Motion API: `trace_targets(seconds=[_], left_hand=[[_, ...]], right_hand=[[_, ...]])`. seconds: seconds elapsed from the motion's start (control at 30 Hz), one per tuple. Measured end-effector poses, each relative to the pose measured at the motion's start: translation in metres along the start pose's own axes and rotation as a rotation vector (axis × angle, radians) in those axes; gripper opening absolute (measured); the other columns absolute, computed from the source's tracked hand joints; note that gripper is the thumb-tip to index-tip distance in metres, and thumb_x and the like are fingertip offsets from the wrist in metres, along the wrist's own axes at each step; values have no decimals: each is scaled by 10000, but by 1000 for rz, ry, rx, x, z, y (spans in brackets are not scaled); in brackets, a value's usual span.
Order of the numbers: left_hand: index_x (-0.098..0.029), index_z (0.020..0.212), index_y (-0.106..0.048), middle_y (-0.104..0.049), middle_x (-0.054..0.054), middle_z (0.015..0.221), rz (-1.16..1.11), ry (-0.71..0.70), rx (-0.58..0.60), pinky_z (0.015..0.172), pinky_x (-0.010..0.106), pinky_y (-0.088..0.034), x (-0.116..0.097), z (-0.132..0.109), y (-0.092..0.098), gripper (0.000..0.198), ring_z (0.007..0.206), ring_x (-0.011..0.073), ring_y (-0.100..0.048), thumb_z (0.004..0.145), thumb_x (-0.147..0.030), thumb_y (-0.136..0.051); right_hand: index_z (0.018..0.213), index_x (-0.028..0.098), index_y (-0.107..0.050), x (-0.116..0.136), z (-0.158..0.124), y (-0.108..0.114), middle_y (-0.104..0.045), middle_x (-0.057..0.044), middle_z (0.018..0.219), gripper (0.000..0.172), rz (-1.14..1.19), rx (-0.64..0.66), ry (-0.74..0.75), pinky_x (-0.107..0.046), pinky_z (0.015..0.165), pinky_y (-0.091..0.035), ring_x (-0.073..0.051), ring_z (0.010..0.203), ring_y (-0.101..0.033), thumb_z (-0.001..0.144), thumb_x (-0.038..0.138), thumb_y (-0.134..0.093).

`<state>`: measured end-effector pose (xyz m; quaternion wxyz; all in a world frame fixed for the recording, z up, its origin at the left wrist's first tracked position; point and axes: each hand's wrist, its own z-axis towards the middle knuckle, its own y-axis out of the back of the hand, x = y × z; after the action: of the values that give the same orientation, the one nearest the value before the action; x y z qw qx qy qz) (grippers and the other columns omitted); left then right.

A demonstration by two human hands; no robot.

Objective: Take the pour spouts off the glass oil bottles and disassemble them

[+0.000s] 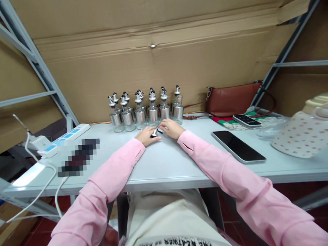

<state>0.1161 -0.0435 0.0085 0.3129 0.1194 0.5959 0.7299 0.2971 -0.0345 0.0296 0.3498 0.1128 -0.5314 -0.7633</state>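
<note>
Both my hands rest on the grey table [160, 163], close together just in front of a row of glass oil bottles [147, 113] with metal bands and pour spouts. My left hand [146, 135] and my right hand [171, 128] are curled round a small silver and black part [156, 132], probably a pour spout cap, held between them. Pink sleeves cover both arms.
A white power strip [67, 137] with cables lies at the left. A phone [238, 146], a remote [246, 120], a brown bag [231, 99] and a dotted cream lidded container [307, 130] sit at the right. Cardboard lines the back.
</note>
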Motion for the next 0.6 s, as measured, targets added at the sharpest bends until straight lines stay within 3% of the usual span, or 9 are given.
trace_targets(seconds=[0.1,0.3,0.4,0.6], left_hand=[[-188,1068,-598,-547,82,1203,3,-95,-58,967,388,-360,1,1,1,436,1150,236,-436,808,-521,-491],[-184,1054,-591,-576,82,1151,37,-163,-41,932,359,-386,1,2,4,422,1141,224,-444,786,-506,-537],[-170,1014,-600,-577,96,1151,77,-175,-42,910,344,-396,0,4,5,424,1130,224,-457,775,-514,-545],[-195,1022,-581,-588,67,1152,197,-215,-84,897,335,-370,2,6,8,308,1136,207,-450,796,-404,-572]], right_hand=[[928,137,-637,7,2,3,-645,-80,907,234,139,-78,35,-256,785,-387,-159,853,-542,880,225,-425],[795,133,-601,10,4,3,-630,-51,782,250,217,33,22,-218,714,-359,-121,726,-522,884,204,-379],[713,138,-571,10,4,5,-602,-37,728,287,197,27,-6,-209,670,-336,-111,679,-487,883,233,-359],[533,144,-496,13,3,10,-471,14,519,370,207,94,-158,-220,559,-282,-87,534,-386,848,285,-361]])
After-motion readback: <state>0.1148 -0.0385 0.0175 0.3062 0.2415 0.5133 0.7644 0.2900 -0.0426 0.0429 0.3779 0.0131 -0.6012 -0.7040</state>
